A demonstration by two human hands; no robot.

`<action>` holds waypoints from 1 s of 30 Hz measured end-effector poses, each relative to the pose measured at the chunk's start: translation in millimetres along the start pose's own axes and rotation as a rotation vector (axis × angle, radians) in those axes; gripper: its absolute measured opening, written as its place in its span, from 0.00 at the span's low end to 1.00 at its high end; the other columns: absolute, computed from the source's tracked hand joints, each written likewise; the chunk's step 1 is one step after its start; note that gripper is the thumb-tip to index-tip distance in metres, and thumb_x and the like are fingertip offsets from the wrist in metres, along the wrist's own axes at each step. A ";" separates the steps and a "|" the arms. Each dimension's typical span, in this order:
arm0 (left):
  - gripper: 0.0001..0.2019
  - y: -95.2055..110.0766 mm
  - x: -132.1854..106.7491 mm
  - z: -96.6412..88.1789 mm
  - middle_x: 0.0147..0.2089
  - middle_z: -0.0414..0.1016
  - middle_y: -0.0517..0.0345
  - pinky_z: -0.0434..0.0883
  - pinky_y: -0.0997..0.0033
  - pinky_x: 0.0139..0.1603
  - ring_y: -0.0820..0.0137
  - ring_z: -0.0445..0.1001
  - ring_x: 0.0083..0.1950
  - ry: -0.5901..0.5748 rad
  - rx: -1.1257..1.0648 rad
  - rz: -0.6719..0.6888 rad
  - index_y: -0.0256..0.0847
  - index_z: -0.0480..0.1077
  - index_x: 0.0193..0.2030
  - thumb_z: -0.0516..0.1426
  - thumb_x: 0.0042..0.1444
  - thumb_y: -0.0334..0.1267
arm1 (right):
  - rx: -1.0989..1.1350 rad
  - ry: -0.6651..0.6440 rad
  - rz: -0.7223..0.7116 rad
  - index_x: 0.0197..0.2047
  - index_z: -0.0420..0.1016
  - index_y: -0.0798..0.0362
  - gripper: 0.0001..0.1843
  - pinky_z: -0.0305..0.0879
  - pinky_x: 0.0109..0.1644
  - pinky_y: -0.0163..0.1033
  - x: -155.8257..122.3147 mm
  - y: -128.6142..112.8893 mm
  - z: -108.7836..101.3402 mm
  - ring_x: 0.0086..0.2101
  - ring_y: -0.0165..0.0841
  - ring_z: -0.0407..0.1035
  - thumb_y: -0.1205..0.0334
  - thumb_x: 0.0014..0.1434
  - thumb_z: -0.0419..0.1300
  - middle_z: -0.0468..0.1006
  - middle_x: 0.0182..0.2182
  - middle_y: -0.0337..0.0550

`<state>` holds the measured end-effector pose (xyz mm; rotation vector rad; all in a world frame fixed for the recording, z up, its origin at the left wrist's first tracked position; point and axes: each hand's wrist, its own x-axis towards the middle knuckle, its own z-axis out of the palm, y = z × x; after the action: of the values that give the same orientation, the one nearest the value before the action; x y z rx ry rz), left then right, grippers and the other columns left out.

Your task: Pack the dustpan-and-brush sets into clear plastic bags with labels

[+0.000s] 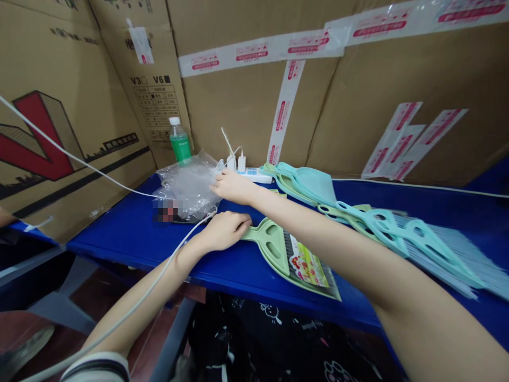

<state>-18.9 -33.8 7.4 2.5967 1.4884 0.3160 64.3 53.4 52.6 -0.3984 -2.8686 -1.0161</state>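
Note:
My left hand [225, 231] is closed around the handle of a light green dustpan-and-brush set [274, 249], which lies on the blue table with a colourful printed card over its bristles. Reaching across to the far left, my right hand [234, 187] has its fingers closed at the edge of a pile of clear plastic bags [186, 183]. Those fingertips are partly hidden against the plastic. Beneath the bags sits a dark flat item, blurred in part.
Blue and green dustpans [310, 183] lie at the back, with light blue brushes [433, 249] on the right. Behind the bags stand a green-labelled bottle [180, 142] and a power strip [256, 175] with plugged-in chargers. A white cable [159, 292] crosses my left forearm. Cardboard walls [246, 106] enclose the table.

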 end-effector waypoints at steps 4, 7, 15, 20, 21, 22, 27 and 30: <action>0.14 0.1 0.0 -0.5 0.36 0.79 0.56 0.66 0.70 0.37 0.65 0.77 0.36 -0.003 0.010 -0.003 0.40 0.73 0.36 0.46 0.63 0.33 | 0.016 -0.007 -0.007 0.37 0.80 0.59 0.13 0.53 0.39 0.42 2.3 -0.9 -1.1 0.37 0.37 0.69 0.75 0.62 0.54 0.81 0.30 0.49; 0.14 0.4 -0.5 -1.1 0.36 0.79 0.55 0.67 0.69 0.37 0.65 0.77 0.36 -0.006 0.002 -0.005 0.40 0.72 0.35 0.46 0.63 0.33 | 0.008 -0.006 0.036 0.37 0.80 0.57 0.14 0.53 0.40 0.43 0.9 -0.4 -2.2 0.38 0.37 0.68 0.75 0.62 0.53 0.81 0.30 0.49; 0.15 0.9 -1.5 -2.7 0.35 0.79 0.56 0.66 0.70 0.37 0.65 0.76 0.36 -0.007 -0.012 0.002 0.41 0.72 0.35 0.45 0.63 0.34 | 0.193 0.203 0.288 0.35 0.79 0.55 0.15 0.55 0.40 0.43 -23.1 13.6 -21.5 0.42 0.39 0.65 0.71 0.64 0.51 0.78 0.39 0.52; 0.15 1.1 -1.1 -5.0 0.33 0.78 0.57 0.65 0.71 0.36 0.66 0.75 0.35 -0.022 -0.037 0.002 0.41 0.72 0.36 0.45 0.63 0.35 | 0.543 0.380 0.543 0.41 0.78 0.51 0.13 0.58 0.44 0.43 -72.6 25.5 -32.1 0.34 0.35 0.70 0.67 0.62 0.52 0.79 0.32 0.41; 0.15 0.7 -1.2 -4.8 0.33 0.77 0.57 0.65 0.71 0.36 0.66 0.75 0.35 -0.026 -0.047 0.002 0.41 0.72 0.36 0.45 0.63 0.35 | 0.619 0.403 0.591 0.42 0.78 0.51 0.13 0.59 0.43 0.43 -86.0 27.2 -33.5 0.33 0.35 0.70 0.65 0.62 0.52 0.79 0.31 0.42; 0.15 0.0 -1.4 -4.5 0.33 0.77 0.57 0.65 0.71 0.36 0.67 0.75 0.35 -0.029 -0.055 0.006 0.41 0.72 0.36 0.44 0.63 0.35 | 0.701 0.428 0.621 0.42 0.77 0.52 0.13 0.61 0.42 0.43 -99.9 28.7 -34.4 0.34 0.35 0.71 0.63 0.62 0.51 0.80 0.32 0.43; 0.15 -4.4 -2.3 -2.1 0.34 0.77 0.55 0.66 0.71 0.38 0.68 0.74 0.35 0.022 -0.097 0.043 0.40 0.72 0.36 0.44 0.63 0.37 | 1.186 0.487 0.760 0.35 0.74 0.49 0.18 0.66 0.48 0.47 -168.6 34.4 -29.7 0.41 0.38 0.73 0.49 0.63 0.48 0.80 0.39 0.45; 0.16 -4.8 -1.3 -3.3 0.31 0.76 0.56 0.65 0.72 0.35 0.68 0.73 0.33 0.002 -0.113 0.055 0.40 0.71 0.33 0.44 0.63 0.37 | 1.475 0.369 0.852 0.33 0.73 0.48 0.20 0.69 0.45 0.47 -201.9 34.4 -22.9 0.39 0.39 0.75 0.39 0.56 0.55 0.81 0.36 0.44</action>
<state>-24.3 -32.5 9.5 2.5523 1.3600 0.3964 267.6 20.7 60.4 -0.9077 -1.9417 0.9802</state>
